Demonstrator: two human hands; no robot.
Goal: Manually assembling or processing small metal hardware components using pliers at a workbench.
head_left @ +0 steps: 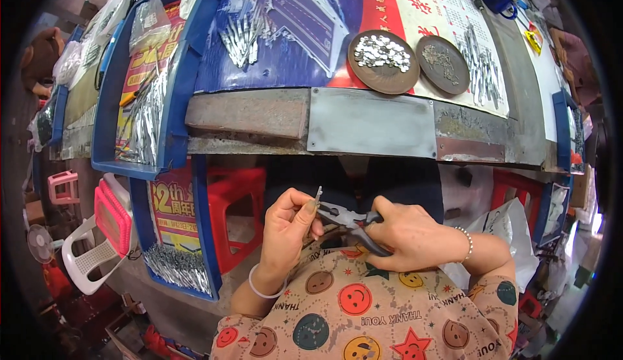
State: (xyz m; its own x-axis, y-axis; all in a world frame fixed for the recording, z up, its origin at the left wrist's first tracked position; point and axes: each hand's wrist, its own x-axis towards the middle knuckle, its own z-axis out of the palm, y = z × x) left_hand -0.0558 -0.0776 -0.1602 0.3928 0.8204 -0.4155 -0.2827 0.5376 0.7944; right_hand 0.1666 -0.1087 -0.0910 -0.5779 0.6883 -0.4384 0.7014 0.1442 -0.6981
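Between thumb and fingers, my left hand (290,225) pinches a small thin metal piece (319,194) that sticks up past the thumb. My right hand (415,235) is wrapped round the dark handles of a pair of pliers (347,218). The pliers' jaws point left and meet my left fingertips, which partly hide them. Whether the jaws grip the metal piece I cannot tell. Both hands are above my lap, just in front of the bench edge.
On the bench lie a brown dish of shiny discs (383,61), a second dish of small parts (444,65), and piles of metal pieces (479,68). Blue trays (176,141) of metal parts stand at left, one lower (201,230). A metal plate (371,123) covers part of the front edge.
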